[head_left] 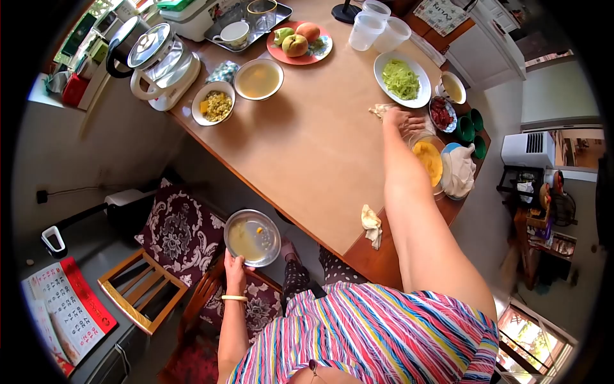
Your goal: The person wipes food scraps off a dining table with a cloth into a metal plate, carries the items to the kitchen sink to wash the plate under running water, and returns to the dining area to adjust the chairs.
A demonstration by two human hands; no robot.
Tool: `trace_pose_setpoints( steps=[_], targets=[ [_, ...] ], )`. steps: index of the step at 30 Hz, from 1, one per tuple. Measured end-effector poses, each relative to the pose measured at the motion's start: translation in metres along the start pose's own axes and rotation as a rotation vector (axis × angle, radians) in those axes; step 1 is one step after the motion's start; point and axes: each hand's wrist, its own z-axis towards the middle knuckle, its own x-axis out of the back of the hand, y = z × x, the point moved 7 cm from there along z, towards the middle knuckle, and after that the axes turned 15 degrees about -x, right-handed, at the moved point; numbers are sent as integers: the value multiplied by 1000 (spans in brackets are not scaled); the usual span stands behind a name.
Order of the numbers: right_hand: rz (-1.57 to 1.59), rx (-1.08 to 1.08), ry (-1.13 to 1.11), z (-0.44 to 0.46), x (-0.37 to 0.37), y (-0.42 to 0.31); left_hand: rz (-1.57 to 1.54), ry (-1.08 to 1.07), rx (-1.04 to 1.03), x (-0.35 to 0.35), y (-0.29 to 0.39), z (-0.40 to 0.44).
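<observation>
Your desk (313, 147) has a brown top with a wooden border. Your left hand (235, 261) pinches the rim of a metal bowl (271, 238), held just off the near-left edge. Your right hand (404, 121) rests over a pale cloth (380, 110) toward the right side; whether its fingers grip the cloth cannot be told. A crumpled rag (371, 221) lies at the near border. At left stands a glass kettle (153, 54); at right, shredded greens (401, 78) on a plate. Beyond: a flowered cushion (182, 224), a calendar (70, 313), a white appliance (527, 148).
</observation>
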Motion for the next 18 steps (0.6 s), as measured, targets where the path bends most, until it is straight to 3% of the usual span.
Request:
trace_pose_setpoints(
  steps=[3, 5, 10, 13, 16, 17, 18],
  targets=[
    [15, 153, 104, -45, 5, 14, 3, -37, -4, -2, 7, -1],
    [-34, 210, 48, -89, 19, 25, 4, -60, -12, -4, 11, -1],
    [0, 672, 75, -186, 36, 78, -21, -108, -25, -2, 14, -2],
    [-32, 871, -28, -229, 61, 110, -11, -120, -17, -2, 16, -4],
    [295, 734, -356, -205, 70, 101, -12, -86, -26, -1, 21, -3],
    [587, 734, -301, -173, 57, 84, -1, -80, -33, -1, 22, -3],
    [646, 387, -402, -132, 30, 68, 16, -98, -28, 0, 21, -1]
  ],
)
